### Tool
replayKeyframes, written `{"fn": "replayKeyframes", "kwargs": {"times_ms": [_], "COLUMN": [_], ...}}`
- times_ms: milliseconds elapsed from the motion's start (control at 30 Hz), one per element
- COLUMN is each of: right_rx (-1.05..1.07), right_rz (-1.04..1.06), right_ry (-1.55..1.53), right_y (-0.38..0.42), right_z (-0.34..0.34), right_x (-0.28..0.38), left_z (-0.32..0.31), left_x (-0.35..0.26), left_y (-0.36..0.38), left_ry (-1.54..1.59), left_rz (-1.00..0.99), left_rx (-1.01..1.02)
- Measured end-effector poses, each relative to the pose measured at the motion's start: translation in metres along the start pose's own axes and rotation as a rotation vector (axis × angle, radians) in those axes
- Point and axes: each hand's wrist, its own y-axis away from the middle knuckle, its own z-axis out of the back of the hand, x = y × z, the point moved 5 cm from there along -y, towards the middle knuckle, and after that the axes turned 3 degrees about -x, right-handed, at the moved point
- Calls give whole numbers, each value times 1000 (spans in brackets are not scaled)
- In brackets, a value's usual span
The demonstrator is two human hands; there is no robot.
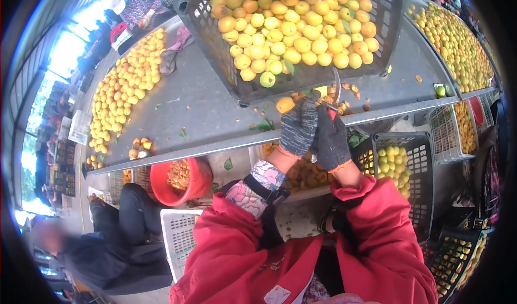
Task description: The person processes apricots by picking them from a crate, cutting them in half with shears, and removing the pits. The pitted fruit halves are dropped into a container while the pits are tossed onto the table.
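Observation:
My left hand [298, 125], in a grey knitted glove, is closed, with a yellow piece of fruit [321, 91] at its fingertips. An orange apricot-like fruit [285, 105] lies against the outer side of this glove. Close beside it, my right hand [332, 139], in a dark glove, grips a curved-blade knife [337, 85] with a red part at its handle. The blade points away from me, toward a dark plastic crate [237, 83] heaped with yellow-orange fruit [291, 29]. Scraps and peelings [350, 91] lie around the blade.
The grey metal table [199, 110] has a raised front edge. Fruit piles [126, 85] lie at left and far right [452, 40]. Below the edge stand a red bucket [177, 196] of fruit pieces and a black crate [425, 169] with greenish fruit. A person [113, 261] sits at lower left.

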Motion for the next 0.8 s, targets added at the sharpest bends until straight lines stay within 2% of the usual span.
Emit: {"fn": "replayKeyframes", "kwargs": {"times_ms": [33,133,200,267,333,400,433,467,533,567,600,700,767,800], "right_rx": [4,-6,-42,-54,-50,-128,-52,16,407,427,370,149,144,141], "right_rz": [-157,134,298,240,-55,-406,-484,-576,-522,-544,-529,-519,-378,-317], "right_ry": [-131,52,169,158,-49,-396,-568,-728,-966,-977,-882,-637,-221,-17], "right_y": [0,-4,-5,-8,-14,-12,-13,-13,-24,-23,-24,-22,-24,-24], "right_z": [-2,0,1,4,5,-2,-3,-5,12,11,14,25,38,43], "right_x": [-5,-5,-7,-16,-28,-16,-17,-17,-32,-21,-16,-11,-4,-1], "left_z": [0,2,3,3,4,1,1,1,2,1,-1,0,-5,-10], "left_x": [3,4,7,3,-4,1,5,6,15,31,48,33,38,51], "left_y": [-1,-1,-3,-3,-2,1,2,-1,-10,-7,-3,-2,-5,-7], "left_ry": [-39,-165,-146,-143,-159,-30,36,-54,-236,-87,55,14,-67,-33], "left_rz": [-40,-218,-155,-115,-98,-126,-140,-226,-397,-234,-64,-173,-242,-183], "left_rx": [0,-5,15,44,79,22,-8,-28,-70,11,64,150,188,194]}}
